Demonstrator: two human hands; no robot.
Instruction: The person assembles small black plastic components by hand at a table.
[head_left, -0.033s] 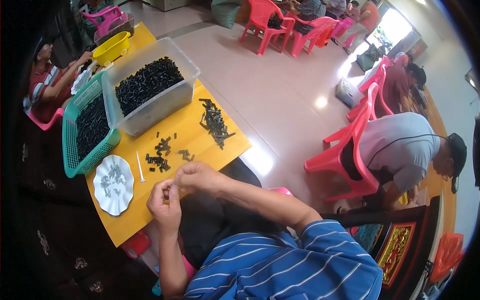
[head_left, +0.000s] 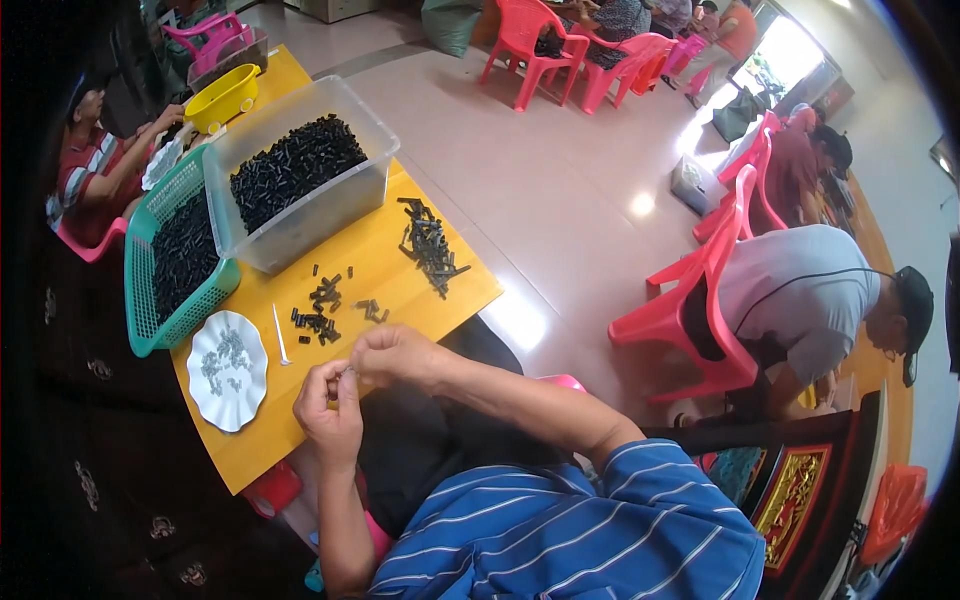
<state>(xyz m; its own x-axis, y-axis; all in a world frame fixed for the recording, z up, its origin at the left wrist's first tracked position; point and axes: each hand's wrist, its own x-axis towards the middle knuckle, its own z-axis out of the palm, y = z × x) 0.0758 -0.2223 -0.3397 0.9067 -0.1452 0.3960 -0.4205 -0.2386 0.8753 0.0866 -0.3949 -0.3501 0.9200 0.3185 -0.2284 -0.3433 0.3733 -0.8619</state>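
My left hand [head_left: 331, 408] and my right hand [head_left: 392, 356] meet at the table's near edge, fingertips pinched together. Whatever small piece they hold is too small and hidden to name. Just beyond them lie loose short black tubes [head_left: 318, 324] and a smaller cluster of dark pieces [head_left: 372, 311]. A bigger pile of black tubes [head_left: 432, 250] is spread by the right edge. Left of my hands, a white scalloped plate [head_left: 246, 402] carries many tiny clear pieces [head_left: 226, 358]. Between plate and tubes rests a thin white stick-like tool [head_left: 279, 334].
A clear plastic bin [head_left: 318, 225] and a green basket [head_left: 181, 318], both filled with black tubes, stand on the yellow table [head_left: 225, 460]. Beyond them is a yellow basket [head_left: 222, 98] near a seated person [head_left: 100, 180]. Pink chairs [head_left: 690, 330] with other people are at the right.
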